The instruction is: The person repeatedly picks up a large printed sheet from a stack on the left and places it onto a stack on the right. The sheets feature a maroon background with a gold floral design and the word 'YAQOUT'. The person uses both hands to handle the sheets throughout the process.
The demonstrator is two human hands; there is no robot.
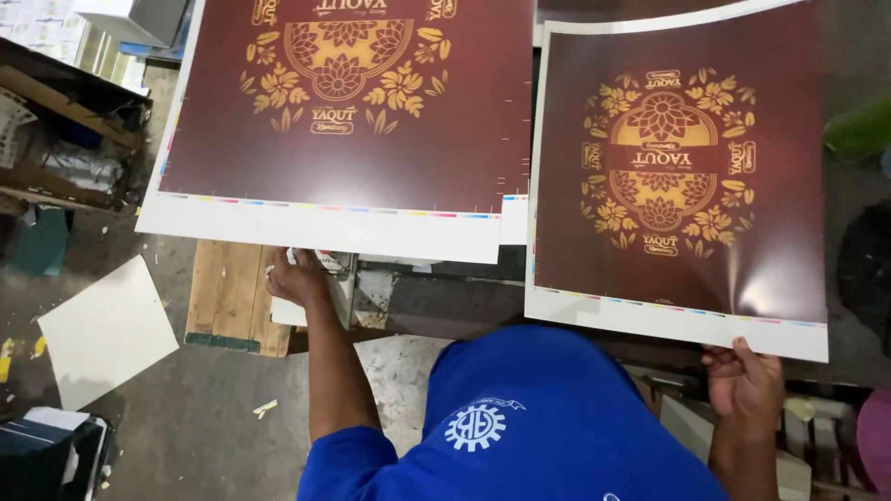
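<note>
Two large printed sheets lie side by side, both dark maroon with gold flower ornaments and a white margin carrying a strip of colour patches. My left hand point(297, 276) reaches under the lower white edge of the left sheet point(343, 139), fingers curled on that edge. My right hand point(742, 380) pinches the lower right margin of the right sheet point(677, 186), thumb on top. The right sheet is slightly curled and overlaps the left one's corner. My blue shirt point(520, 417) fills the bottom middle.
A wooden pallet point(232, 297) stands under the left sheet's edge. A loose white board point(107, 329) lies on the concrete floor point(186, 417) at left. Cluttered wooden shelves point(56, 139) line the far left, and stacked boards point(46, 455) sit at bottom left.
</note>
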